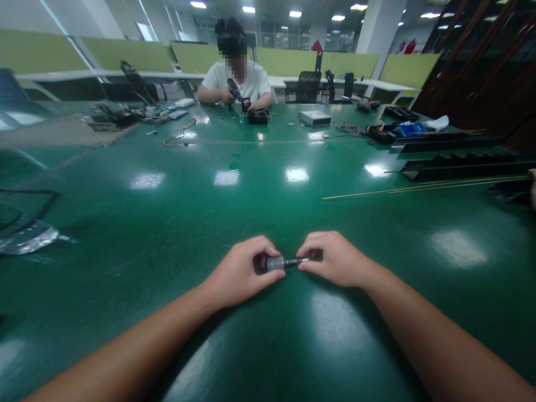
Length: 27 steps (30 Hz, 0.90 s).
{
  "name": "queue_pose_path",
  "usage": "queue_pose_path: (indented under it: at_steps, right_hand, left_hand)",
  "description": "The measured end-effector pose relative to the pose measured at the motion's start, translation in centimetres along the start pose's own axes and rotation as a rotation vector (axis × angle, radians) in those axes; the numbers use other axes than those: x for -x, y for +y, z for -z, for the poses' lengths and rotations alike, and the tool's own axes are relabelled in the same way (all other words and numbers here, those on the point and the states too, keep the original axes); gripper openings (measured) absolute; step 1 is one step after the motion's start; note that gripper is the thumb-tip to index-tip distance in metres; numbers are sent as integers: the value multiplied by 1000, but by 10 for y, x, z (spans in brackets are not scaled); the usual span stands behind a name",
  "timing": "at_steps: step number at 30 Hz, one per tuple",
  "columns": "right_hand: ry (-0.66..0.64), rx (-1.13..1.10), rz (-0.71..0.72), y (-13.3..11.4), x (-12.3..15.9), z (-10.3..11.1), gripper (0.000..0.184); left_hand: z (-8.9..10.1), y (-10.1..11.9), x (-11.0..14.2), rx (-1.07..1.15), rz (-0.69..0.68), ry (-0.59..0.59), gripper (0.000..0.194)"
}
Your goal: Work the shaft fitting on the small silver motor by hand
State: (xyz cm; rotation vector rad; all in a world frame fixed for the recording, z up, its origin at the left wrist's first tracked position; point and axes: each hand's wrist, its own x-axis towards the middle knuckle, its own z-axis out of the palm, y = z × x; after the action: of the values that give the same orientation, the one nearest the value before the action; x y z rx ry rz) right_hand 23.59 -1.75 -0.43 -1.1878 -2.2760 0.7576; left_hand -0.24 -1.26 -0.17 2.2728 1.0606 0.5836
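Observation:
Low over the green table [234,212], my left hand [238,273] closes its thumb and fingers around a small silver-grey cylinder [275,263]. A thin dark shaft [292,262] lines up with the cylinder's right end and points toward my right hand [337,259]. My right thumb and fingertips pinch the shaft's far end, which looks shiny. Both hands face each other with a short gap between them. The exact kind of cylinder and shaft is too small to make out, and the cylinder's left end is partly hidden inside my left hand.
Across the table a person in a white shirt [259,78] holds a power drill [234,89] over a black part [258,116]. A silver box [315,118] lies nearby. Long thin rods [377,192] and black rails [460,166] lie at right; crumpled clear plastic [33,237] at left.

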Motion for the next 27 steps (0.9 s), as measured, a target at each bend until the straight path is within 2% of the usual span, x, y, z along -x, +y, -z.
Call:
queue_pose_path:
  at_steps: [11, 16, 21, 25, 27]
  right_hand:
    - [-65, -32, -141, 17, 8, 26, 10]
    - [-72, -65, -117, 19, 9, 29, 11]
    - [-51, -91, -67, 7, 1, 8, 10]
    - [43, -23, 91, -6, -9, -17, 9]
    - [55, -3, 121, -8, -11, -22, 9]
  left_hand:
    - [1, 3, 1, -5, -1, -11, 18]
    - [1, 3, 1, -14, -10, -4, 18]
    - [-1, 2, 1, -18, -32, 14, 18]
    - [0, 2, 1, 10, -61, 55, 17]
    - [1, 3, 1, 33, -58, 57, 16]
